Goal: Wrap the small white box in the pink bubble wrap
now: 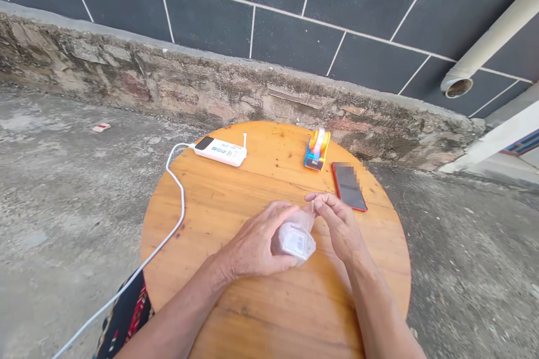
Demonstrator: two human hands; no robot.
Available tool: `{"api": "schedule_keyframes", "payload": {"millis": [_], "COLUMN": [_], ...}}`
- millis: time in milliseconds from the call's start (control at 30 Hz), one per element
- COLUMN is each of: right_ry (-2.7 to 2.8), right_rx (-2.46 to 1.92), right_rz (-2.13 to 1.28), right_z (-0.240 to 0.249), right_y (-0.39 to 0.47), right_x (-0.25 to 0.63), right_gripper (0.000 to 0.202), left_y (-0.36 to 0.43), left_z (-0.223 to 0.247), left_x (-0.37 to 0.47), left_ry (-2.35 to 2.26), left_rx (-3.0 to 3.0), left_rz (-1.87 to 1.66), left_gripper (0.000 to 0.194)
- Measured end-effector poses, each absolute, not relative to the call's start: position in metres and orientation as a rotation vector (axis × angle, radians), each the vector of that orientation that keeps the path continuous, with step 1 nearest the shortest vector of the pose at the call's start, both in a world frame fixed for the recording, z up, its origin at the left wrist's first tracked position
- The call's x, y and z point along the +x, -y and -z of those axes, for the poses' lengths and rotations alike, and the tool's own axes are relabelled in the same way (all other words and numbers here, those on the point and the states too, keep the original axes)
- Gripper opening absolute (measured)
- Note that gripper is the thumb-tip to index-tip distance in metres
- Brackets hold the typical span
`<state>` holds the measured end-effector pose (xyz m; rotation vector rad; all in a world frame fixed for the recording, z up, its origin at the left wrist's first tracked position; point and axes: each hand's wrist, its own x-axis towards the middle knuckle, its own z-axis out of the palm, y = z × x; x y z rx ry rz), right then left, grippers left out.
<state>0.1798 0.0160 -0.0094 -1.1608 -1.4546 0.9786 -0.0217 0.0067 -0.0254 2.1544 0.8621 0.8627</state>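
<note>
Your round wooden table (261, 188) is narrow and rimless, so anything you knock outward could roll or slide straight onto the concrete (458, 258). The white cord (182, 205) is the likeliest culprit: it leaves the left edge and runs down past your lap, so a snag from your knee or forearm could drag the white box (221, 151) off with it. Your left hand (259, 241) is closed round the wrapped packet (297, 242), thumb on the near side, over the near middle of the table; squeeze too hard and the slick plastic could slip or split, too loosely and it could twist away. Your right hand (339, 224) has thumb and forefinger together, seemingly on the loose end of the wrap (304, 217) — whether there is tape there too is too small to tell. A sharp tug there could tear the film or pull the packet askew. The phone (349, 186) lies just beyond that hand — a wide swing of your knuckles could shove it, or bump the tape dispenser (316, 148) near the far edge.
</note>
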Motion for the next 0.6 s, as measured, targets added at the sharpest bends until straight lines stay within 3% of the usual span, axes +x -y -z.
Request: {"api": "schedule_keyframes", "payload": {"millis": [200,300,500,600], "right_ry": [1.417,1.403,1.394,1.388], "right_rx": [-1.152,-1.172,-1.158,-1.138], "right_rz": [-0.943,-0.905,-0.889,-0.9], "right_z": [0.019,0.021,0.023,0.023], "right_y": [-0.018,-0.02,-0.02,-0.02], "right_x": [0.184,0.186,0.186,0.186], "right_gripper": [0.023,0.026,0.028,0.026], "left_y": [-0.005,-0.004,-0.009,-0.013], "left_z": [0.029,0.032,0.034,0.037], "left_x": [-0.02,-0.021,-0.024,-0.023], "left_ry": [-0.918,-0.931,-1.022,-1.056], "left_rx": [2.058,2.03,1.766,1.688], "left_rz": [-0.82,-0.805,-0.941,-0.961], "left_gripper": [0.096,0.094,0.046,0.035]}}
